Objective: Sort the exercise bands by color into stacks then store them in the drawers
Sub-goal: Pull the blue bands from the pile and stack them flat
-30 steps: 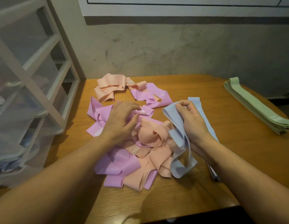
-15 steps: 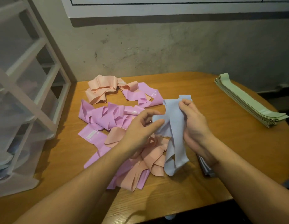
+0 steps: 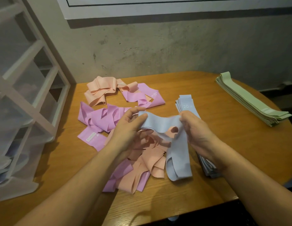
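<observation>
Far left: white-framed drawer unit w/ translucent plastic drawers (image 3: 27, 98), standing at the left edge of the rounded wooden table (image 3: 223, 144); contents blurred, can't tell which colours are inside. Next, the unsorted heap: crumpled pink-purple rubber bands (image 3: 99, 118) and peach rubber bands (image 3: 99, 92), tangled together, more peach ones lying under the hands. Left hand (image 3: 127, 132) pinches one end of a pale blue flat elastic band (image 3: 165, 126) btwn thumb and fingers; right hand (image 3: 196, 129) has fingers curled round the other end, so the band is pulled across btwn the two above the heap, its loose loop hanging down to the table. Just beside and partly under the right hand: flat stack of pale blue bands (image 3: 185, 103), top one marked "20". Far right, well apart: neat stack of pale green bands (image 3: 249, 101). Band looks thin, light, floppy, prob. a bit tacky; best held at both ends and kept taut so it lies flat on the blue stack w/o folding.
</observation>
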A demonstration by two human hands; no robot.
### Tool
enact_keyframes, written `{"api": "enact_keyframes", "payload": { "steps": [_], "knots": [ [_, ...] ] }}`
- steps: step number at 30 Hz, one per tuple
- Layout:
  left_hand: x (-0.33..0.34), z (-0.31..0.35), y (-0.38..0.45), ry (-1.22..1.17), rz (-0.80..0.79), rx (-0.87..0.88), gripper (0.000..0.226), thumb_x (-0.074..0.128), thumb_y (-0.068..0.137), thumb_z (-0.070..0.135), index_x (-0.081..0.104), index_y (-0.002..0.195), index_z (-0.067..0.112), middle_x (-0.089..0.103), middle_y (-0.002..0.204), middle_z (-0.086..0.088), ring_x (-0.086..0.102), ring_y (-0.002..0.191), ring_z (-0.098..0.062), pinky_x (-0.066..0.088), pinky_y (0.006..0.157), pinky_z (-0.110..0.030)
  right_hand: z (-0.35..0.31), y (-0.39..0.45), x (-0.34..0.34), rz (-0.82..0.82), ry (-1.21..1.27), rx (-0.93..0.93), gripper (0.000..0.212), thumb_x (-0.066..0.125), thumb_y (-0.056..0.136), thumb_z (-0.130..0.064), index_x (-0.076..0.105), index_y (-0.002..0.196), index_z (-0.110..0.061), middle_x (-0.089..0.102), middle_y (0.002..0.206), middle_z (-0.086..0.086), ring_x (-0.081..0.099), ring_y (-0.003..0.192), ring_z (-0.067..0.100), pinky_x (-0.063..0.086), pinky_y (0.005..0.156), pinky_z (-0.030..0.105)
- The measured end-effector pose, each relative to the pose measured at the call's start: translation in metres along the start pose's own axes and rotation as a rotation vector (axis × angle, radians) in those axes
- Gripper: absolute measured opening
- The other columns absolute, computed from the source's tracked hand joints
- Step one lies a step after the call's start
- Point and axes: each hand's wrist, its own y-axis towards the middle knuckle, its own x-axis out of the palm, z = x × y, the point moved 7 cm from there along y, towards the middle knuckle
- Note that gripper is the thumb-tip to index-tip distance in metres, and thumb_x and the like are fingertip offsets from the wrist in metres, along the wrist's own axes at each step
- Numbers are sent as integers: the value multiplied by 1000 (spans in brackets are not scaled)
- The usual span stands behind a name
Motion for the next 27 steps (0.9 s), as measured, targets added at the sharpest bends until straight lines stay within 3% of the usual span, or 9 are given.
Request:
{"api": "enact_keyframes", "payload": {
  "steps": [1,4,7,11,14,17,20,23,27],
  "knots": [
    [1,3,0,-7,0,16,19,62,98,14,63,115,21,73,87,1,70,75,-18,59,61,-30,1,0,-1,16,-86,6,5,49,93,-16,54,94,-15,50,82,8,47,80,25,39,67,34],
    [3,14,2,-23,2,70,20,60,99,11,61,118,16,68,99,-8,69,79,-16,59,59,-24,1,0,2,13,-243,6,12,57,92,-11,52,99,-19,55,71,-3,47,64,11,37,59,24],
    [8,21,1,-18,-18,90,17,58,99,8,61,114,16,63,104,-11,68,81,-17,59,62,-25,-4,-2,13,-38,-297,-55,27,60,91,-11,54,114,-23,68,101,9,59,79,17,47,75,30],
    [15,26,-1,-2,-30,107,19,60,98,6,61,115,14,62,110,-13,66,95,-24,62,70,-29,-22,-6,26,-64,-348,-239,21,60,98,-10,63,116,-19,68,116,3,64,100,5,47,72,7],
    [19,28,-2,-5,-20,115,15,59,98,7,62,111,12,65,109,-15,67,97,-26,62,73,-30,-32,-10,34,-130,-290,-345,24,64,96,-17,65,120,-16,70,116,-3,65,103,-1,50,81,12],
    [24,29,-2,4,-19,122,13,57,101,14,64,110,10,68,105,-13,70,97,-25,61,73,-29,-35,-9,35,-132,-285,-412,27,69,93,-10,68,120,-10,72,114,6,68,107,15,55,89,26],
    [27,28,-2,-14,-26,119,28,55,102,22,64,119,1,68,105,-14,70,91,-26,61,81,-35,-33,-5,32,-94,-282,-403,21,65,96,-10,70,116,-7,74,106,8,70,95,14,58,80,28],
    [28,28,-3,84,-19,140,29,55,101,26,68,115,5,66,92,-4,62,81,-19,58,78,-34,-30,-3,23,-36,-206,-341,15,59,100,-17,74,103,-17,73,87,-4,66,79,8,54,71,27],
    [25,23,-1,237,19,152,27,60,98,29,67,117,11,66,98,0,60,81,-12,53,81,-34,-28,-1,9,63,-131,-252,24,54,103,-32,74,97,-21,76,88,-7,67,80,7,49,71,26]
  ]
}}
